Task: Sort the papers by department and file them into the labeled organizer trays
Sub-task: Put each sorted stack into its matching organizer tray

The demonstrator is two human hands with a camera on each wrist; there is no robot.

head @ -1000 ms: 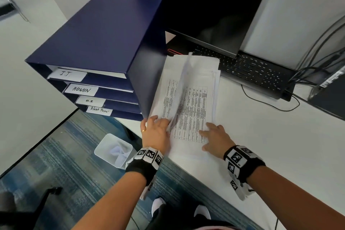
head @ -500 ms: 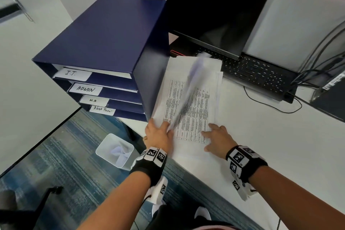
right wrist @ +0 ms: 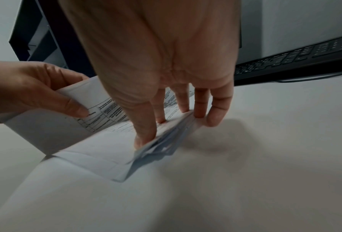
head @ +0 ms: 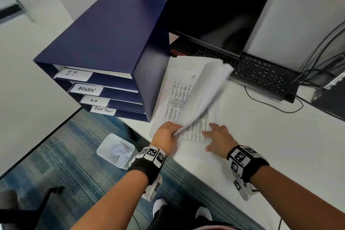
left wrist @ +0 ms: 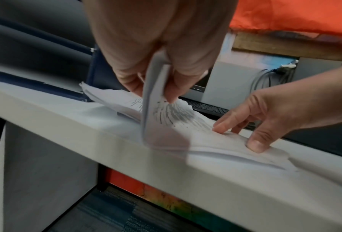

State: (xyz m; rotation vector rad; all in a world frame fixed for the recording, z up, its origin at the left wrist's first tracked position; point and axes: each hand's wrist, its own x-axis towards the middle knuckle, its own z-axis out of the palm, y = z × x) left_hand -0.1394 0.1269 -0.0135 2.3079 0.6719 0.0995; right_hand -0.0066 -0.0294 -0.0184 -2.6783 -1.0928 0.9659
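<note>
Papers [head: 186, 99] | L hand [head: 165, 136] pinches top sheet [head: 203, 95] | R hand [head: 219, 139] presses stack

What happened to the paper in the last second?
The lifted sheet, pinched at its near corner by the left hand, swung over from standing on edge toward the right, uncovering "IT" written on the page below. The right hand kept pressing the paper stack flat. The organizer and keyboard stayed put.

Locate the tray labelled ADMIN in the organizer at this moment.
In the head view the ADMIN tray is second from the top in the blue organizer, left of the paper stack, between the I.T. tray and the H.R tray.
</note>
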